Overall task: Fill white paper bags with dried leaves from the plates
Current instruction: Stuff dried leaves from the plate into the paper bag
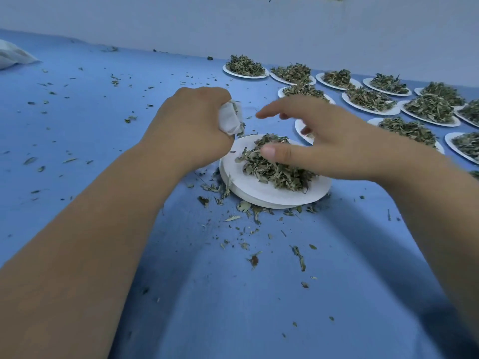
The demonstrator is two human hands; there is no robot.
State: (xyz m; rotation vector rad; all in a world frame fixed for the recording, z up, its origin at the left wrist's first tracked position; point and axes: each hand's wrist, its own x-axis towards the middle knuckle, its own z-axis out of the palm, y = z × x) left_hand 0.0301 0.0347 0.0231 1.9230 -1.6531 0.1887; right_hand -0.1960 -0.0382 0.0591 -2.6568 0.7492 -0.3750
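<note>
One paper bag (229,117) is clenched in the left hand (191,125), eleven o'clock of the plate (272,196) — the right hand (337,143) is held spread-fingered over its dried leaves (274,169).

Blue surface (77,120); pale wall (233,22) behind; white bundle (13,57) far left edge.

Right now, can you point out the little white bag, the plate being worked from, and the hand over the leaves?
white paper bag (229,119), head view, on its crumpled side.
near plate (250,189), head view, on its bare front part.
right hand (335,143), head view, on its back.
</note>
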